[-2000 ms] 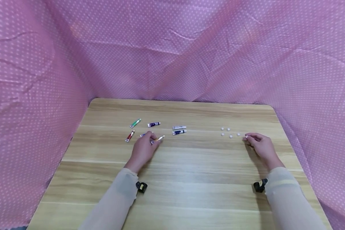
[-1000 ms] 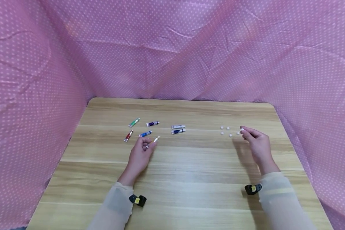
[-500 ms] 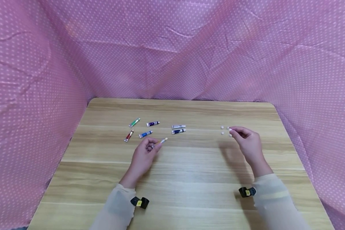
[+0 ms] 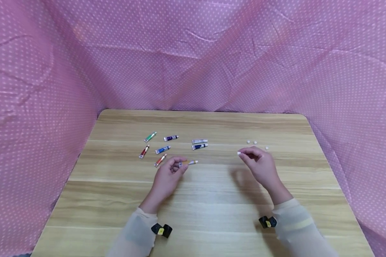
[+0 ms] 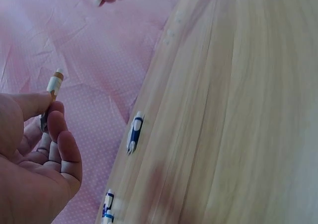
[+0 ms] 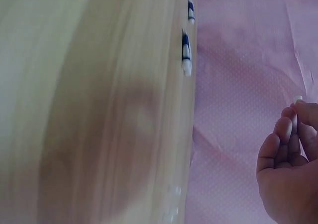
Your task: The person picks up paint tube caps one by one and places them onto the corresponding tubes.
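My left hand (image 4: 166, 179) pinches an orange-yellow paint tube (image 4: 192, 162) between thumb and fingers, above the table. Its narrow nozzle end points right; in the left wrist view the tube (image 5: 55, 84) stands nearly upright. Thumb and fingertips of my right hand (image 4: 262, 167) pinch a small white cap (image 4: 239, 153), also raised off the table. A gap separates the cap from the tube. Closest to the left hand lies an orange-red tube (image 4: 160, 160). Beyond the right hand sit a few white caps (image 4: 255, 142); that hand may hide others.
On the wooden table (image 4: 218, 200) lie green (image 4: 150, 137), purple (image 4: 171, 138), red (image 4: 144, 152) and blue (image 4: 163, 150) tubes. A white tube (image 4: 199, 141) and a dark blue one (image 4: 199, 146) lie side by side. Pink dotted cloth (image 4: 193, 57) surrounds the table.
The left hand has lifted the orange-yellow tube and carried it right, uncovering the orange-red tube. The right hand has picked up a cap and moved left with it. The hands are closer together.
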Demonstrator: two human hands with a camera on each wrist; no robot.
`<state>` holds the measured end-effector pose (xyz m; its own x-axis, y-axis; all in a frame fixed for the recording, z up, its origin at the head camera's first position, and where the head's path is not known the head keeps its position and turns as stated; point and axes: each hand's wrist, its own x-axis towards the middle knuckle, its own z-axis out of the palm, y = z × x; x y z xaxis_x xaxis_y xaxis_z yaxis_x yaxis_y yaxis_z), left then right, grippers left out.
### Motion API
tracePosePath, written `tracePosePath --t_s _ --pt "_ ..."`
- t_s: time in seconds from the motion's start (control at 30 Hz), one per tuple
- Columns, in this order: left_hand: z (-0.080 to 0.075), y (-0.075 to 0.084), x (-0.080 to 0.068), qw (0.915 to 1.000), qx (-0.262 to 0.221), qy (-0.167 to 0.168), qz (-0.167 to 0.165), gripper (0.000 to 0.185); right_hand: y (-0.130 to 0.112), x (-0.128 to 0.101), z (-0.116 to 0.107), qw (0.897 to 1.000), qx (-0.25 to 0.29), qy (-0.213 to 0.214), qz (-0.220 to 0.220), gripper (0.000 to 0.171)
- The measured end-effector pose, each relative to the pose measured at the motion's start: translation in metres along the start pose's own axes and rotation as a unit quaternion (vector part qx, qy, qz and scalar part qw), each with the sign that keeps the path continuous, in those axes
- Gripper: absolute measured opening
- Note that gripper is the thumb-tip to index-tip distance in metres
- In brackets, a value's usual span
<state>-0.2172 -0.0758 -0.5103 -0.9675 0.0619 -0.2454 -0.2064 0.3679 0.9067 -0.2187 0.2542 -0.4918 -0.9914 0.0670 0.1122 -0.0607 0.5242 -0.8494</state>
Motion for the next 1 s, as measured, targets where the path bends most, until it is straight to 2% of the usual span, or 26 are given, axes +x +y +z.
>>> tracePosePath --t_s 0.17,0.33,0.57,0.77,1.0 --pt "0.005 0.002 -0.005 0.9998 -0.004 -0.019 0.008 0.025 -0.011 -0.006 0.017 1.0 -0.01 -0.019 -0.015 0.013" --pt "0.009 0.008 -0.008 0.9993 -0.011 -0.033 0.013 0.025 -0.018 -0.009 0.03 0.998 -0.007 -0.029 -0.051 0.006" --pt "0.014 0.013 -0.013 0.9988 -0.006 -0.047 0.015 0.022 -0.029 -0.014 0.044 0.995 -0.001 -0.046 -0.084 0.005" --pt "0.02 0.014 -0.015 0.9977 -0.009 -0.064 0.019 0.021 -0.034 -0.019 0.051 0.995 -0.001 -0.061 -0.083 0.007" --pt "0.022 0.018 -0.015 0.9973 -0.004 -0.068 0.025 0.021 -0.038 -0.02 0.055 0.993 -0.006 -0.079 -0.086 0.008"
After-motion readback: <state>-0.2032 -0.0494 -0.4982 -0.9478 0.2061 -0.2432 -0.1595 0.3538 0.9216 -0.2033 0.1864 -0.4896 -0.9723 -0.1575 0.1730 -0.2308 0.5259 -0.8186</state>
